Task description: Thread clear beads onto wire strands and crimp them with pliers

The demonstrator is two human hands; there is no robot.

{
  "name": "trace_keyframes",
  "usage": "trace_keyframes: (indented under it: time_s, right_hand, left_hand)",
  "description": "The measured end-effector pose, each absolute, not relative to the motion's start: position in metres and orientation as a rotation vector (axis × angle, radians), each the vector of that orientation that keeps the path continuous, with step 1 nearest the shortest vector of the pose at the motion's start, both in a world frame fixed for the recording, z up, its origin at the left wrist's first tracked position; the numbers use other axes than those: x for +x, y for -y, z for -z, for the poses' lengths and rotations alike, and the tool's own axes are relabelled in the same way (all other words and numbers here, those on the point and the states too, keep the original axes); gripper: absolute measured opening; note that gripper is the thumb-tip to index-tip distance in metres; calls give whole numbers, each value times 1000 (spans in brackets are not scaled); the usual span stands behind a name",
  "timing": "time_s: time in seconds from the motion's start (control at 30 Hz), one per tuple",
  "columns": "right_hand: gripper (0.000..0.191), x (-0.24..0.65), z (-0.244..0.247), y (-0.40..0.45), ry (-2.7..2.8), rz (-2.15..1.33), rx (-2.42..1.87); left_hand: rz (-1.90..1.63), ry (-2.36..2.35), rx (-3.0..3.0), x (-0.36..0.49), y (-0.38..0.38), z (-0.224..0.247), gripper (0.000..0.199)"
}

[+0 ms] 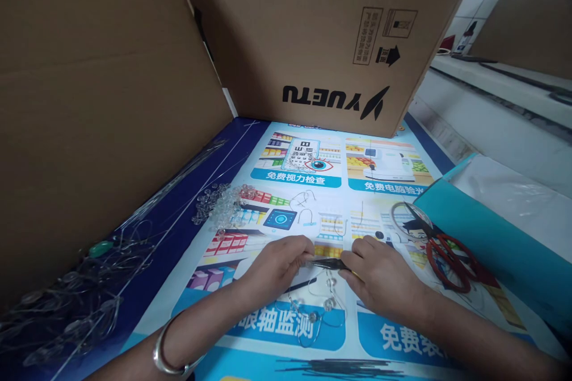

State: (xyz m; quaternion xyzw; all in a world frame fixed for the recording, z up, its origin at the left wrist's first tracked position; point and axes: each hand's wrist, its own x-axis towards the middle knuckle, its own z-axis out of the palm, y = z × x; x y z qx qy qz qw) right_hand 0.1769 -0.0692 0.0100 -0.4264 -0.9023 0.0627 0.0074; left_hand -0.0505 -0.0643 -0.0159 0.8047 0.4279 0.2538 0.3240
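Small needle-nose pliers (328,263) are gripped in my right hand (379,271), fingers wrapped round the handles, a yellowish bit of which shows. Their jaws point left and meet the fingertips of my left hand (283,262). That hand is pinched closed at the jaws on a thin wire, mostly hidden by the fingers. Just below the hands, a wire strand with clear beads (329,303) forms loose loops over the printed sheet. A silvery bangle (163,351) circles my left wrist. Beyond the hands lie bent wire pieces (305,214).
Clear beads (223,205) are heaped at left, above tangled beaded wires (75,292). Red-handled scissors (451,262) lie at right against a teal box (504,232). Dark straight wires (339,368) lie in front. Tall cardboard panels (286,30) stand behind and left.
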Motion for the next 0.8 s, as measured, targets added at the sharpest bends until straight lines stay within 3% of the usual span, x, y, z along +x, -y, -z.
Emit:
trace_keyframes:
  time_s: [0.8]
  right_hand:
    - [21, 176, -10, 69, 2838, -185, -1327]
  left_hand:
    - [-643, -1119, 2110, -50, 63, 17, 13]
